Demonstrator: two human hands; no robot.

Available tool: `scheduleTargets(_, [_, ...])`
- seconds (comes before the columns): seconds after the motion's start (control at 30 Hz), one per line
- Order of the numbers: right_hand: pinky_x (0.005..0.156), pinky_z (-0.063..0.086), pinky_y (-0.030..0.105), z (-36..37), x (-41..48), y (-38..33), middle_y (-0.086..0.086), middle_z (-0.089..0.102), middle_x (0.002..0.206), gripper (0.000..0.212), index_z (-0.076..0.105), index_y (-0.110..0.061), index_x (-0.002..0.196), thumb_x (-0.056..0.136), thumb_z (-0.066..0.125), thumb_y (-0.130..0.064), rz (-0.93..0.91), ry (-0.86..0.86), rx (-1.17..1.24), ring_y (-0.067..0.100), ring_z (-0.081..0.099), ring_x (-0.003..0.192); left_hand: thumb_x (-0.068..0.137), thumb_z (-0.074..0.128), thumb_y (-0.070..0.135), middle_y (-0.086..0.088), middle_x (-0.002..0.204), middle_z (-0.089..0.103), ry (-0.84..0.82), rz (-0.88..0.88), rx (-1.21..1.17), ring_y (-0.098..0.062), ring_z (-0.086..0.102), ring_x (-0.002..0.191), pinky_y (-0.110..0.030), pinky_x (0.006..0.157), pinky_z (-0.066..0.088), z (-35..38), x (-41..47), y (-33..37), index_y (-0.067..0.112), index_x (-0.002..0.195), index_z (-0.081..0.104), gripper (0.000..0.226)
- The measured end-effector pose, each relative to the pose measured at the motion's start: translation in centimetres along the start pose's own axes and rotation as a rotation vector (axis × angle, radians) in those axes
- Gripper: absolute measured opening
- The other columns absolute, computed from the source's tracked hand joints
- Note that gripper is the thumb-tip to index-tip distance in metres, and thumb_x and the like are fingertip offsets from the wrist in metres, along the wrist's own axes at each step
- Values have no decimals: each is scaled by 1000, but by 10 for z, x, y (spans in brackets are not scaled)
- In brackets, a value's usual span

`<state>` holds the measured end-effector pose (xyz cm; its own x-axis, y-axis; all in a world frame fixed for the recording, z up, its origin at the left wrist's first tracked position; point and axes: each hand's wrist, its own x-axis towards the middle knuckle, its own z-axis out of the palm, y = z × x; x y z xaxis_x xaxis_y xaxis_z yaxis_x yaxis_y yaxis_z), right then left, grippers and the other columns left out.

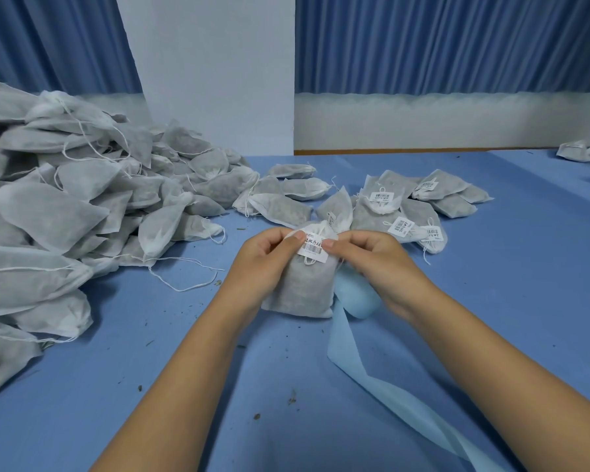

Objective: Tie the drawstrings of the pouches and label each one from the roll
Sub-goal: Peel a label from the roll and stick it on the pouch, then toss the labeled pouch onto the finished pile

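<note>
Our two bare forearms come in over the near edge of the blue cloth-covered counter (143,369). Between them a pale blue paper liner strip (372,379) trails up to the pale blue label roll (356,298), which lies just beside the right wrist and is partly hidden by it.

We hold the grey-filled white gauze drawstring pouch (298,291) with its base seemingly on the counter. Its long axis runs away from us, neck at the far end. The fingers of our left hand (266,260) curl round its left side, and those of our right hand (372,258) grip the neck from the right. Both thumbs press the white barcode label (313,248), which sits between them just below the neck.

We judge that smoothing this label down is the step in hand. The cluster of labelled pouches (402,212) lies beyond, nearer the right hand, with bare counter to its right. The heap of unlabelled pouches (65,206) crowds the left edge.
</note>
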<state>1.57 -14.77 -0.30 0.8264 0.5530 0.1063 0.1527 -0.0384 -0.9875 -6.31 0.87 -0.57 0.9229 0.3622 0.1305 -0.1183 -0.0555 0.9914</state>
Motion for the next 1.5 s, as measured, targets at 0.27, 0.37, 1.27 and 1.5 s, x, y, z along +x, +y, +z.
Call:
scheduleTargets(0.27, [79, 38, 35, 3, 0, 2, 29, 61, 88, 28, 69, -2, 85, 88, 68, -30, -88, 10, -65, 18, 50, 81, 90, 70, 29, 5, 72, 70, -34, -19, 9, -4, 59, 66, -13, 59, 44, -3, -1, -1, 19, 73, 76, 20])
scheduleTargets(0.37, [78, 39, 33, 6, 0, 1, 23, 62, 84, 26, 68, -3, 85, 89, 67, -29, -109, 22, -84, 16, 50, 79, 92, 68, 26, 5, 72, 71, -2, -2, 32, -3, 59, 65, -12, 58, 44, -2, 0, -2, 19, 73, 75, 21])
scheduleTargets(1.27, [103, 46, 26, -3, 9, 2, -25, 64, 103, 39, 64, -31, 124, 93, 59, -8, -82, 114, 125, 2, 62, 104, 92, 58, 17, -9, 125, 59, 567, -105, 610, -26, 55, 109, -32, 87, 43, -58, 27, -31, 11, 111, 69, 23])
scheduleTargets(1.5, [83, 39, 5, 9, 4, 8, -16, 68, 108, 35, 72, -35, 85, 90, 58, -3, -261, 90, -216, -7, 57, 106, 89, 61, 16, -11, 162, 13, 763, -217, 990, -32, 14, 145, -47, 111, 20, -83, 24, -34, 13, 117, 68, 29])
